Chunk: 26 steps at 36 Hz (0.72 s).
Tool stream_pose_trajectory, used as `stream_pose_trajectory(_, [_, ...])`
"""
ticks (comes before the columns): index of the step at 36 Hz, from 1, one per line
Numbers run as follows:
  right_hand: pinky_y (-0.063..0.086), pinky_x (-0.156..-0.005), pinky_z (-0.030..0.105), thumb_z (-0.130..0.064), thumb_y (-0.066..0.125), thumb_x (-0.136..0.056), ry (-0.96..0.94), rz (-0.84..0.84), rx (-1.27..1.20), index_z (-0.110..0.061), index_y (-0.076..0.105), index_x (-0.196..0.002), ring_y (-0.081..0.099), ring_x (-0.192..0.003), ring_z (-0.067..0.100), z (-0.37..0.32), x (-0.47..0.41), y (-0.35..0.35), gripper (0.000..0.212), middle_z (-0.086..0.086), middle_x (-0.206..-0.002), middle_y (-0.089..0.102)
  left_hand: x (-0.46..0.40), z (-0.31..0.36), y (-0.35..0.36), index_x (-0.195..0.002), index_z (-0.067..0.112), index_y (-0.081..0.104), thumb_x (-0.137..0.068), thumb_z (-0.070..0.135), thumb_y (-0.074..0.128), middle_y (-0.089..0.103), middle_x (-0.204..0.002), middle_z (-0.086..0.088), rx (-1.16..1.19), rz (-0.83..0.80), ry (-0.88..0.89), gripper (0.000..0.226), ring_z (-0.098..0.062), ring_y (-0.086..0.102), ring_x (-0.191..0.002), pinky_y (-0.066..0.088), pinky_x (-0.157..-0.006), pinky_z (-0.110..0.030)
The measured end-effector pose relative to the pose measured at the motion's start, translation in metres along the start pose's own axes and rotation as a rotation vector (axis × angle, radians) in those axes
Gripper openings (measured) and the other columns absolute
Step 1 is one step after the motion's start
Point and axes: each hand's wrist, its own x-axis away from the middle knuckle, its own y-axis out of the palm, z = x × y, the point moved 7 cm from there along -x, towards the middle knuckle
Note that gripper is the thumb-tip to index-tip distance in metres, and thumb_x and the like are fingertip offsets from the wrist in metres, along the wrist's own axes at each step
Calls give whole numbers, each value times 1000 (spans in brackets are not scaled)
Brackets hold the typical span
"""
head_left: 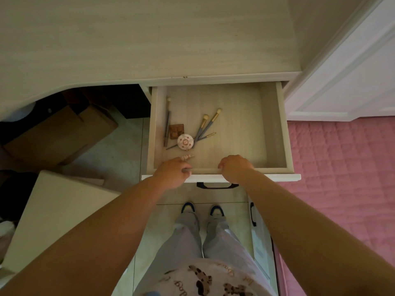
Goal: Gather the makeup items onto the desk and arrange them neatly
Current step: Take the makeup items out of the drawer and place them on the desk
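Gripping the front edge of the open drawer [271,129], the left hand [173,170] and right hand [234,167] are curling over its rim. Inside are lying a round patterned compact [185,142], a brown palette [176,131] and several makeup brushes [210,121], below the bare desk [128,39]. Cursive writing on the shirt [213,280] is showing, too distorted to read.

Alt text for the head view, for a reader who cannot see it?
Both hands, left hand and right hand, rest on the front edge of an open drawer holding makeup brushes, a round compact and a brown palette. The desk top above is bare.
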Motion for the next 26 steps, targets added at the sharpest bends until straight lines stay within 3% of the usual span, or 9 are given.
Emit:
stream_pose_trajectory(7, [42,-75,27,-9,41,-91,-5,-32,33,-17,58,-119,56,-99,20,7,3,11,34,3,-113,59,7,5,13,-128,25,54,-97,32,38,49,-130,0,-25,19,32,35,-17,47,-113,35,-92,-31])
stream_pose_trajectory(18, [48,-90,33,-14,38,-94,-69,-59,25,-19,61,-118,56,-104,22,10,-1,7,33,3,-118,59,4,5,11,-128,26,53,-98,34,37,49,-131,3,-54,-10,52,35,-16,47,-115,37,-92,-31])
stream_pose_trajectory(26, [47,-94,32,-11,44,-94,-52,0,-211,-24,61,-115,56,-107,20,27,-20,-1,30,1,-123,57,-21,1,-6,-126,23,54,-98,31,37,58,-125,-6,-53,7,-13,34,-23,55,-106,46,-89,-37])
